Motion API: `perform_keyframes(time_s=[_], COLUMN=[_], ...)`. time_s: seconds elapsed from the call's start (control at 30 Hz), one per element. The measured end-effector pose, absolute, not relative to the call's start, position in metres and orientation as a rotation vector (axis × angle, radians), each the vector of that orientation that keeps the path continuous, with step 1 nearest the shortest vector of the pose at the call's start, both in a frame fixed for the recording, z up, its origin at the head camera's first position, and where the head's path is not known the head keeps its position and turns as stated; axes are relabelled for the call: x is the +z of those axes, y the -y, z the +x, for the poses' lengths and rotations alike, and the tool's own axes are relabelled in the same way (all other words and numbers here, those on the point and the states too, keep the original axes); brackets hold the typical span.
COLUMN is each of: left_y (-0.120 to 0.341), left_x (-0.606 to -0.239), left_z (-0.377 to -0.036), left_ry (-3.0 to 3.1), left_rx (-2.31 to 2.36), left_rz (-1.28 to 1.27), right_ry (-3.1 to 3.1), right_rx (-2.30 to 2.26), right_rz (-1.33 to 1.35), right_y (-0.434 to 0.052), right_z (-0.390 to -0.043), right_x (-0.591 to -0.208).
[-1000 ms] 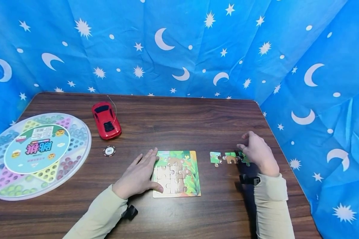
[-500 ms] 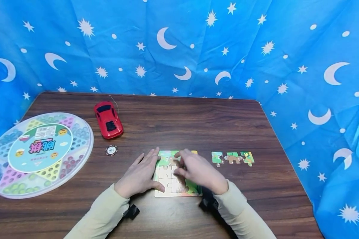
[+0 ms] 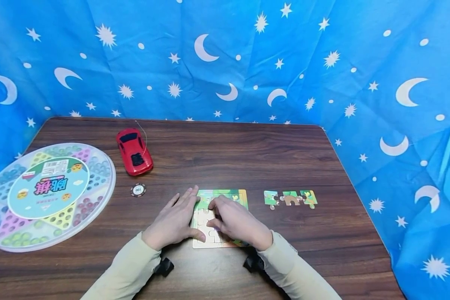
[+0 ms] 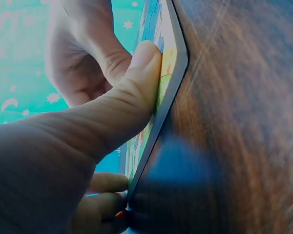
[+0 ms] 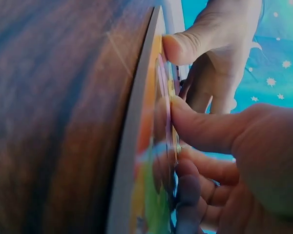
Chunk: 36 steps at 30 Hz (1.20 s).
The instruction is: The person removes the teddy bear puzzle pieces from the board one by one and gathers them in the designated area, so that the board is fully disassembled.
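Now both hands sit on the puzzle board.
Left hand lies flat, thumb pressing its edge; right hand presses curled fingertips on the pieces.

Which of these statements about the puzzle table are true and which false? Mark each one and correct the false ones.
1. Three loose puzzle pieces lie in a row to the right of the puzzle board. True.
2. The right hand rests on the loose pieces. False: it is on the puzzle board.
3. The left hand lies flat at the board's left edge. True.
4. The red toy car stands on the round game box. False: it stands on the table, beside the box.
5. A poker chip lies in front of the car. True.
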<state>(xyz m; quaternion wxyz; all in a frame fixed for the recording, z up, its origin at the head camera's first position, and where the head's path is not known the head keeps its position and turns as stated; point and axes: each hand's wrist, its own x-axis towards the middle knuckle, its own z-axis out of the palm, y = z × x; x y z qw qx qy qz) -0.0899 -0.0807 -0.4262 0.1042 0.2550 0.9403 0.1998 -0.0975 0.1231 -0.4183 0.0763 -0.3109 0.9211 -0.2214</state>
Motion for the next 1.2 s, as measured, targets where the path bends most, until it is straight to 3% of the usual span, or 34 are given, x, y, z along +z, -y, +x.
perform_keyframes(time_s=[1.2], left_y=[0.0806], left_x=[-0.4264], left_z=[-0.0901], left_ry=[-2.766], left_rx=[0.57], left_rz=[0.727], right_ry=[-2.841], right_rx=[-0.721], right_rz=[-0.917], right_y=[-0.1227], right_z=[-0.0956], right_x=[-0.4148])
